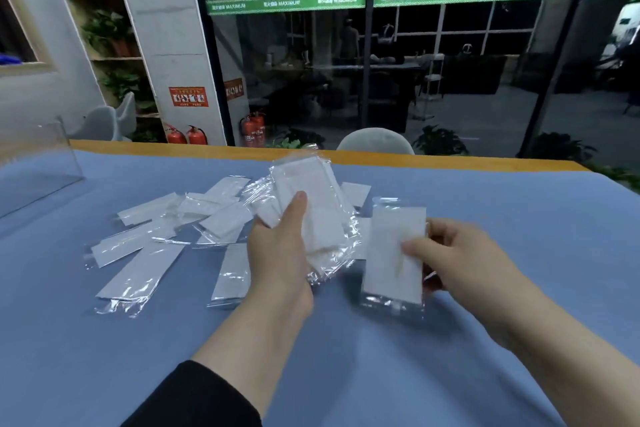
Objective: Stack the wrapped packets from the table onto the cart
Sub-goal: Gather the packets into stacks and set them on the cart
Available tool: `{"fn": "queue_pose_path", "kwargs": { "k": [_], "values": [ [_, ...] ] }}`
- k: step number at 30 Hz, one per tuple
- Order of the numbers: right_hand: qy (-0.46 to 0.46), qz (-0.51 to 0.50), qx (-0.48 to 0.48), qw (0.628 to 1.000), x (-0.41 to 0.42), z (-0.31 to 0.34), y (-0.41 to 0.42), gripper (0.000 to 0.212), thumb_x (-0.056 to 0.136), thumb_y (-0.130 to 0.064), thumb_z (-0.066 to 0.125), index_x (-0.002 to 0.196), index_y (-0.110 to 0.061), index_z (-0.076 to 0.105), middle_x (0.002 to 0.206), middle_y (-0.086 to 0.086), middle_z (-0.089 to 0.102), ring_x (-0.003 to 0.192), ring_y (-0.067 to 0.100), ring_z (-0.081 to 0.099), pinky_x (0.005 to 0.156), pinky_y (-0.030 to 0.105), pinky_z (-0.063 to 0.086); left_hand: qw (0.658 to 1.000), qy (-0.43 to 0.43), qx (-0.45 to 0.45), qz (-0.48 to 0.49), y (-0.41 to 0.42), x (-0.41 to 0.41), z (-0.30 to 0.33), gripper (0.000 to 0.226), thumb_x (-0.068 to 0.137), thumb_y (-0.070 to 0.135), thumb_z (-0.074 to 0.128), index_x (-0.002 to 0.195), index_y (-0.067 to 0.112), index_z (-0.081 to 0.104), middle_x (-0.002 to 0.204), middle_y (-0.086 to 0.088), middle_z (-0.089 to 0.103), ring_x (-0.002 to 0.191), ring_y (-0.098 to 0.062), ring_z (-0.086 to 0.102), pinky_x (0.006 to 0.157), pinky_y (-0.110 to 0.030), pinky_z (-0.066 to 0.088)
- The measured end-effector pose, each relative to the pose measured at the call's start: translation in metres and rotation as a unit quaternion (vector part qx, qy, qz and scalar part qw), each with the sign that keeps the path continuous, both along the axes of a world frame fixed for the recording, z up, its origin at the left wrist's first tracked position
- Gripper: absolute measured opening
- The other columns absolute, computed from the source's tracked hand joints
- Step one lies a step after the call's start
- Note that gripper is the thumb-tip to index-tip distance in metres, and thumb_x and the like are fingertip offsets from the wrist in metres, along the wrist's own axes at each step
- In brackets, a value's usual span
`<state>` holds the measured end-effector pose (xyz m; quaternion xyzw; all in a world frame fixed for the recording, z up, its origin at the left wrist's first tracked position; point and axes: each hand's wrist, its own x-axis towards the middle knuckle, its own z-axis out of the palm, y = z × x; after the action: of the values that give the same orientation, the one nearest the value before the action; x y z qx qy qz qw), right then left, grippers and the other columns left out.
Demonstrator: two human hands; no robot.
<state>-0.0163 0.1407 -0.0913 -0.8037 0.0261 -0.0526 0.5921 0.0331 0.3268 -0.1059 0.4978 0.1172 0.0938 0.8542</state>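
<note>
Left hand (277, 246) is gripping a bundle of clear-wrapped white packets (308, 204), right hand (460, 253) is pinching one more packet (394, 253) beside it, many loose packets (145, 246) left of the bundle are waiting on the blue-clothed table (485, 340), cart unseen.

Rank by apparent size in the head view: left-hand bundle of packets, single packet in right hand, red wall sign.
1. Bundle of packets in the left hand.
2. Single packet in the right hand.
3. Red wall sign, though it's much farther away.
</note>
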Motion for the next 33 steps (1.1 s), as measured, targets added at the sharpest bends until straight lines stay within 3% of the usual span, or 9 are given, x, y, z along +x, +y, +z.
{"fn": "queue_pose_path", "kwargs": {
  "k": [3, 7, 14, 18, 21, 24, 28, 30, 33],
  "values": [
    [-0.112, -0.063, 0.053, 0.99, -0.002, 0.011, -0.008, 0.012, 0.093, -0.015, 0.064, 0.089, -0.013, 0.075, 0.086, 0.007, 0.076, 0.081, 0.028, 0.072, 0.082, 0.043, 0.057, 1.0, -0.009, 0.024, -0.015, -0.002, -0.004, 0.0, 0.027, 0.087, 0.036, 0.079, 0.11, 0.027, 0.069, 0.105, 0.004, 0.078, 0.103, -0.024, 0.073, 0.097, -0.055, 0.055],
    [-0.093, -0.039, 0.05, 0.994, 0.0, 0.008, -0.002, 0.025, 0.085, -0.029, 0.07, 0.093, -0.005, 0.072, 0.093, 0.017, 0.073, 0.093, 0.033, 0.071, 0.091, 0.053, 0.052, 0.993, -0.028, 0.049, -0.102, -0.02, -0.021, 0.001, 0.026, 0.092, 0.036, 0.074, 0.116, 0.028, 0.068, 0.111, 0.002, 0.077, 0.107, -0.026, 0.072, 0.099, -0.06, 0.052],
    [-0.088, -0.053, -0.045, 0.994, 0.004, -0.005, 0.012, 0.02, 0.085, -0.029, 0.074, 0.077, -0.017, 0.06, 0.059, -0.008, 0.061, 0.053, 0.012, 0.047, 0.058, 0.027, 0.041, 0.976, -0.045, 0.05, -0.207, -0.033, -0.039, 0.008, 0.033, 0.095, 0.038, 0.065, 0.119, 0.016, 0.07, 0.107, -0.01, 0.078, 0.098, -0.03, 0.075, 0.09, -0.051, 0.06],
    [-0.074, -0.009, 0.076, 0.994, -0.002, -0.004, 0.021, 0.042, 0.08, -0.042, 0.081, 0.112, -0.038, 0.055, 0.101, -0.009, 0.072, 0.085, 0.016, 0.072, 0.075, 0.04, 0.059, 0.977, -0.062, -0.002, -0.206, -0.032, -0.04, 0.008, 0.031, 0.097, 0.019, 0.063, 0.127, 0.012, 0.065, 0.112, -0.017, 0.075, 0.103, -0.036, 0.073, 0.093, -0.059, 0.056],
    [-0.064, 0.059, 0.118, 0.989, -0.009, -0.003, 0.025, 0.038, 0.084, -0.025, 0.079, 0.117, -0.029, 0.062, 0.099, -0.003, 0.077, 0.091, 0.021, 0.075, 0.083, 0.046, 0.06, 0.968, -0.106, -0.029, -0.224, -0.033, -0.042, 0.011, 0.035, 0.096, 0.02, 0.064, 0.131, 0.016, 0.061, 0.118, -0.017, 0.073, 0.105, -0.036, 0.073, 0.089, -0.05, 0.059],
    [-0.127, 0.053, 0.111, 0.984, -0.009, 0.002, 0.021, 0.028, 0.084, -0.011, 0.078, 0.108, -0.019, 0.066, 0.09, -0.003, 0.076, 0.085, 0.017, 0.073, 0.073, 0.029, 0.059, 0.97, -0.141, 0.023, -0.198, -0.033, -0.037, 0.008, 0.044, 0.091, 0.034, 0.07, 0.131, 0.017, 0.06, 0.123, -0.011, 0.072, 0.114, -0.029, 0.069, 0.094, -0.044, 0.056],
    [-0.169, 0.047, -0.153, 0.972, -0.007, 0.008, -0.008, 0.034, 0.085, -0.017, 0.078, 0.105, -0.039, 0.062, 0.089, -0.016, 0.067, 0.076, 0.005, 0.062, 0.07, 0.02, 0.05, 0.992, -0.123, 0.022, -0.03, -0.015, -0.024, 0.01, 0.077, 0.074, 0.086, 0.052, 0.13, 0.034, 0.058, 0.112, 0.008, 0.075, 0.101, -0.007, 0.07, 0.093, -0.035, 0.049],
    [-0.11, 0.075, -0.289, 0.948, -0.005, 0.004, -0.017, 0.041, 0.082, -0.029, 0.075, 0.109, -0.052, 0.055, 0.097, -0.022, 0.063, 0.085, 0.005, 0.061, 0.079, 0.027, 0.053, 0.99, -0.086, 0.104, -0.026, -0.012, -0.023, 0.009, 0.076, 0.07, 0.094, 0.038, 0.119, 0.042, 0.064, 0.107, 0.015, 0.075, 0.101, -0.006, 0.07, 0.097, -0.039, 0.051],
    [-0.086, 0.107, -0.32, 0.937, 0.0, -0.008, -0.017, 0.053, 0.077, -0.039, 0.077, 0.118, -0.059, 0.049, 0.112, -0.03, 0.058, 0.103, -0.003, 0.057, 0.091, 0.03, 0.051, 0.966, -0.016, 0.243, -0.09, -0.017, -0.026, 0.008, 0.062, 0.087, 0.081, 0.042, 0.101, 0.03, 0.074, 0.096, 0.013, 0.074, 0.097, -0.01, 0.067, 0.088, -0.034, 0.052]
  ]
}}
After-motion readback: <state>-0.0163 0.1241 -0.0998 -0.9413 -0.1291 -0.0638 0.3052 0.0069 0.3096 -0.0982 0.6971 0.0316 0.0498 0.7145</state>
